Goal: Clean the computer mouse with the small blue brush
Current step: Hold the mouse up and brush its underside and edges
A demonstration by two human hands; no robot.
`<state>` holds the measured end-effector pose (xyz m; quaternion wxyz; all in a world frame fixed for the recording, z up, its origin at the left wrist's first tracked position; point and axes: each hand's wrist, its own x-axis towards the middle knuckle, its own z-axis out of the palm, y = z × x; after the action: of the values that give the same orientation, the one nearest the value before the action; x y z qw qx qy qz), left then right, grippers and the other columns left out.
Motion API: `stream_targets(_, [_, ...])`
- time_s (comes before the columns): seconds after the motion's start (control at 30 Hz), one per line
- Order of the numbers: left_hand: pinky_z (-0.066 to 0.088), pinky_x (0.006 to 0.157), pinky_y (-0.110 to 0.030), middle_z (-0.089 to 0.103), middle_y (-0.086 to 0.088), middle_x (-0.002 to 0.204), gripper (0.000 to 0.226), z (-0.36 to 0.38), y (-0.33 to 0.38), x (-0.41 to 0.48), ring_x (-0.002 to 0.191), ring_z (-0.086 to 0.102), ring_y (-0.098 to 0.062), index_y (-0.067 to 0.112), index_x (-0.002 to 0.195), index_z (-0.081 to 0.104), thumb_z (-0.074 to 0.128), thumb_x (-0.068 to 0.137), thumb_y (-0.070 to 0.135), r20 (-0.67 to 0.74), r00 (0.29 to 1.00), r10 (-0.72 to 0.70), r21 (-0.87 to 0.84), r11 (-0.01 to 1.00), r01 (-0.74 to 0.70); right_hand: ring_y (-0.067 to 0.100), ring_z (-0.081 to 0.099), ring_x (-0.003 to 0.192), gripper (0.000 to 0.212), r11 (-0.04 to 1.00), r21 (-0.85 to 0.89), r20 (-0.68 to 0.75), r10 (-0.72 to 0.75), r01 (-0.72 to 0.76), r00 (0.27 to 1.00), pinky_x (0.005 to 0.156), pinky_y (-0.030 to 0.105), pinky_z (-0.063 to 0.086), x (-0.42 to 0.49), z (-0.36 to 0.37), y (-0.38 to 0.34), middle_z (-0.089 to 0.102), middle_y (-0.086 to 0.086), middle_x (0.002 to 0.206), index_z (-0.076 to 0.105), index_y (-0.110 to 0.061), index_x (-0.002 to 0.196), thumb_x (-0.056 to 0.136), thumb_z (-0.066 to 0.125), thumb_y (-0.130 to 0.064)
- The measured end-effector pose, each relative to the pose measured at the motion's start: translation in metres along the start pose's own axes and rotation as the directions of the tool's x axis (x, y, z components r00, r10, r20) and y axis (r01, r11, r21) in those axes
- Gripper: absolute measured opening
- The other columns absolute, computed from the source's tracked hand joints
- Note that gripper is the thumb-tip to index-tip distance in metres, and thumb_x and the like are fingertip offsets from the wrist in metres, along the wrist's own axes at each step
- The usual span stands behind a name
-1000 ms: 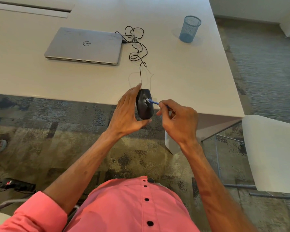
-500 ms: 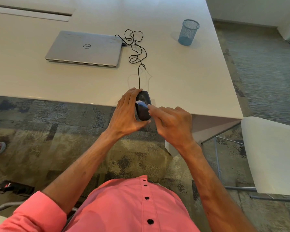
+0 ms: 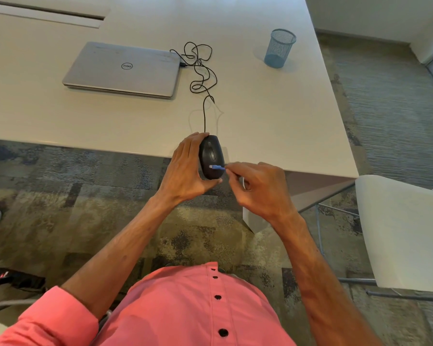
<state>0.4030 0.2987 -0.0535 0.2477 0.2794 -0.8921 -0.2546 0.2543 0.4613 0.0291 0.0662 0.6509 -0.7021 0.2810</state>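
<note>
A black wired computer mouse point(image 3: 210, 156) is held just over the table's near edge, top side facing up. My left hand point(image 3: 185, 171) grips it from the left, thumb under its rear end. My right hand point(image 3: 258, 188) pinches a small blue brush point(image 3: 216, 167), and the brush tip rests on the rear part of the mouse's back. Most of the brush handle is hidden inside my fingers. The mouse's black cable point(image 3: 201, 78) runs in loose loops up the table to the laptop.
A closed silver laptop point(image 3: 121, 69) lies on the white table point(image 3: 273, 116) at the back left. A blue mesh pen cup point(image 3: 280, 48) stands at the back right. A white chair point(image 3: 405, 233) is at my right, a power strip point(image 3: 18, 279) on the carpet at left.
The brush tip has travelled from the scroll-wheel area down to the rear of the mouse's back. My right hand drew back to the right. The left hand kept its hold.
</note>
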Motion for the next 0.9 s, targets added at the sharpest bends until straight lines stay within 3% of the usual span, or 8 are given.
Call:
stream_targets(0.13, [0.035, 0.134, -0.046, 0.045, -0.013, 0.168, 0.12, -0.002, 0.001, 0.002, 0.161, 0.041, -0.032, 0.005, 0.168, 0.037, 0.1, 0.077, 0.053, -0.002, 1.0, 0.005, 0.0, 1.0, -0.005, -0.002, 0.059, 0.055, 0.019, 0.989, 0.092, -0.009, 0.114, -0.112, 0.993, 0.057, 0.02, 0.052, -0.002, 0.004, -0.002, 0.075, -0.023, 0.072, 0.086, -0.026, 0.106, 0.105, 0.069, -0.033])
stream_targets(0.23, [0.037, 0.132, -0.045, 0.046, -0.012, 0.167, 0.119, -0.003, 0.0, 0.003, 0.159, 0.043, -0.032, 0.006, 0.167, 0.037, 0.099, 0.078, 0.055, -0.012, 1.0, 0.015, -0.002, 1.0, -0.015, 0.004, 0.063, 0.05, 0.029, 0.984, -0.022, -0.032, 0.176, -0.176, 0.984, 0.054, 0.019, 0.046, -0.003, 0.003, -0.002, 0.074, -0.014, 0.063, 0.085, -0.026, 0.093, 0.103, 0.061, -0.039])
stream_targets(0.33, [0.041, 0.129, -0.045, 0.044, -0.01, 0.165, 0.121, -0.003, -0.002, 0.002, 0.153, 0.047, -0.028, 0.01, 0.167, 0.036, 0.1, 0.076, 0.057, -0.011, 1.0, -0.01, -0.028, 1.0, 0.01, 0.013, 0.064, 0.046, 0.03, 0.965, -0.112, -0.083, 0.227, -0.236, 0.97, 0.05, 0.028, 0.054, -0.003, -0.001, 0.002, 0.068, -0.01, 0.055, 0.081, -0.023, 0.085, 0.102, 0.06, -0.035])
stream_targets(0.4, [0.041, 0.129, -0.046, 0.042, -0.009, 0.166, 0.124, -0.002, -0.003, 0.001, 0.153, 0.047, -0.028, 0.011, 0.169, 0.032, 0.098, 0.076, 0.06, 0.002, 1.0, -0.026, -0.038, 0.999, 0.027, 0.008, 0.069, 0.052, 0.022, 0.947, -0.002, -0.109, 0.319, -0.321, 0.941, 0.053, 0.029, 0.058, -0.003, -0.003, 0.004, 0.074, -0.012, 0.06, 0.083, -0.024, 0.089, 0.102, 0.066, -0.03])
stream_targets(0.47, [0.04, 0.131, -0.048, 0.039, -0.01, 0.169, 0.126, -0.001, -0.005, 0.0, 0.154, 0.046, -0.03, 0.012, 0.171, 0.028, 0.093, 0.077, 0.066, 0.015, 0.999, -0.03, -0.035, 0.999, 0.031, -0.001, 0.071, 0.056, 0.017, 0.905, 0.219, -0.093, 0.39, -0.364, 0.916, 0.057, 0.02, 0.055, -0.003, -0.004, 0.005, 0.078, -0.016, 0.065, 0.085, -0.025, 0.095, 0.103, 0.07, -0.03])
stream_targets(0.57, [0.04, 0.132, -0.053, 0.035, -0.012, 0.173, 0.128, 0.001, -0.006, 0.0, 0.157, 0.044, -0.033, 0.012, 0.173, 0.023, 0.089, 0.079, 0.069, 0.033, 0.999, -0.036, -0.033, 0.999, 0.037, -0.005, 0.07, 0.056, 0.015, 0.858, 0.398, 0.0, 0.355, -0.326, 0.935, 0.06, 0.009, 0.047, -0.004, -0.002, 0.004, 0.078, -0.017, 0.067, 0.085, -0.023, 0.1, 0.104, 0.072, -0.029])
stream_targets(0.7, [0.042, 0.131, -0.053, 0.034, -0.008, 0.173, 0.126, 0.001, -0.007, 0.001, 0.157, 0.044, -0.031, 0.015, 0.173, 0.022, 0.084, 0.081, 0.075, 0.024, 0.999, -0.047, -0.041, 0.998, 0.048, -0.008, 0.066, 0.055, 0.017, 0.923, 0.241, 0.031, 0.301, -0.3, 0.953, 0.061, 0.018, 0.056, -0.009, 0.003, 0.003, 0.078, -0.018, 0.068, 0.086, -0.028, 0.101, 0.103, 0.07, -0.035])
stream_targets(0.9, [0.034, 0.135, -0.042, 0.026, -0.004, 0.181, 0.127, 0.001, -0.009, 0.004, 0.165, 0.034, -0.022, 0.015, 0.174, 0.027, 0.09, 0.08, 0.074, 0.005, 1.0, 0.006, -0.077, 0.997, -0.005, 0.001, 0.069, 0.056, 0.026, 0.941, 0.097, -0.138, 0.335, -0.324, 0.932, 0.058, 0.031, 0.062, -0.008, -0.001, 0.001, 0.076, -0.014, 0.064, 0.085, -0.029, 0.096, 0.102, 0.062, -0.041])
